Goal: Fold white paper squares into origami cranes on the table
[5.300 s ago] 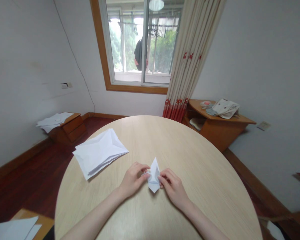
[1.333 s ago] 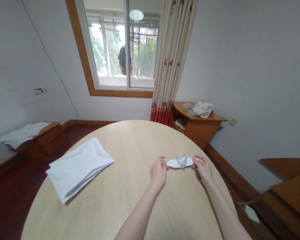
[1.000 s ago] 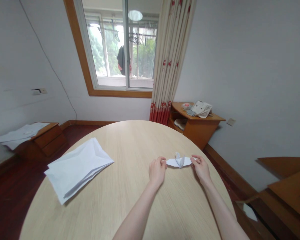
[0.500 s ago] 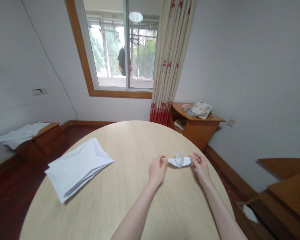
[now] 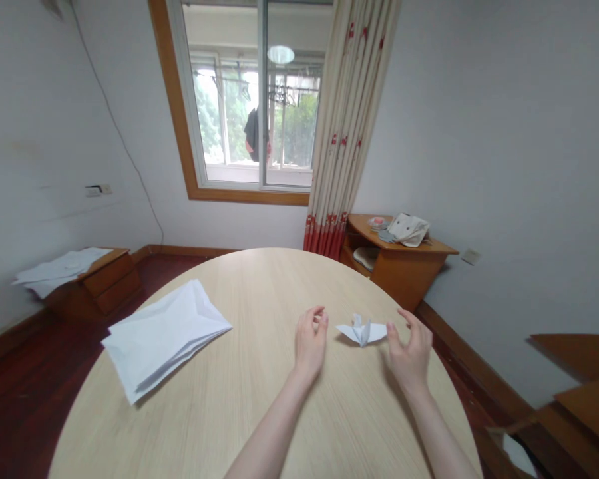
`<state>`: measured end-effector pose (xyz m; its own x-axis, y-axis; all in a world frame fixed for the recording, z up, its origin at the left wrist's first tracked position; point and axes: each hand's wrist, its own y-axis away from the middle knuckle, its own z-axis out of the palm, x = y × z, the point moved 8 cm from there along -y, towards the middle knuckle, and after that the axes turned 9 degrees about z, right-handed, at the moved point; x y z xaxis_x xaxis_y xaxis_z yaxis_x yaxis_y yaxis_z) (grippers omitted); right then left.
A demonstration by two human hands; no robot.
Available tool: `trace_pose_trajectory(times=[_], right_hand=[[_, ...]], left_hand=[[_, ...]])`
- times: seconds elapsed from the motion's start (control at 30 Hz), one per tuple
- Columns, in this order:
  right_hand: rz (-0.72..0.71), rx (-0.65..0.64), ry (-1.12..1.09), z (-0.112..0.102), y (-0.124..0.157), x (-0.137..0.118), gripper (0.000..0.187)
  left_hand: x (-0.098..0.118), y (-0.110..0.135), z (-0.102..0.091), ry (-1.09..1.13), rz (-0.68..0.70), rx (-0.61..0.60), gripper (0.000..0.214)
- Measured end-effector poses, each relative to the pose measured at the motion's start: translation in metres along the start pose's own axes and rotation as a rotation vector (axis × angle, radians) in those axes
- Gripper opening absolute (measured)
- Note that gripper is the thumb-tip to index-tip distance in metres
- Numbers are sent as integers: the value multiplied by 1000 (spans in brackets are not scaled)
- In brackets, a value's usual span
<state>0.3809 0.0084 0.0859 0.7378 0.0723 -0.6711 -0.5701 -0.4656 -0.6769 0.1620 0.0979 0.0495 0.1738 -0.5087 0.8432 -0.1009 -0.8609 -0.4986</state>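
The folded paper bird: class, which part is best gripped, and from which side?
I'd pinch the folded paper bird lightly by its upright middle fold, coming from above: that fold stands up between the two wings, which spread to left and right with thin tips that would likely bend.

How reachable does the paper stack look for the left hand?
Probably yes: the left hand appears to hold nothing, and nothing visible on the tabletop stands between it and the paper stack.

The round, pale wood-grained surface (image 5: 214, 399) carried a stack of creased white paper sheets (image 5: 167, 332) on its left side and, well apart toward the right, a folded white paper bird (image 5: 364, 334).
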Motion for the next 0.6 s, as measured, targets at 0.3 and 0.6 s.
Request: trace_pose_trajectory(times=[0.3,0.6], right_hand=[[-265,-160,-247,27,65,-96,23],[-375,-579,-371,92,133,-131,27]], left_hand=[[38,2,-78,-15,146,65,27],[20,26,-183,-350,144,133,30]])
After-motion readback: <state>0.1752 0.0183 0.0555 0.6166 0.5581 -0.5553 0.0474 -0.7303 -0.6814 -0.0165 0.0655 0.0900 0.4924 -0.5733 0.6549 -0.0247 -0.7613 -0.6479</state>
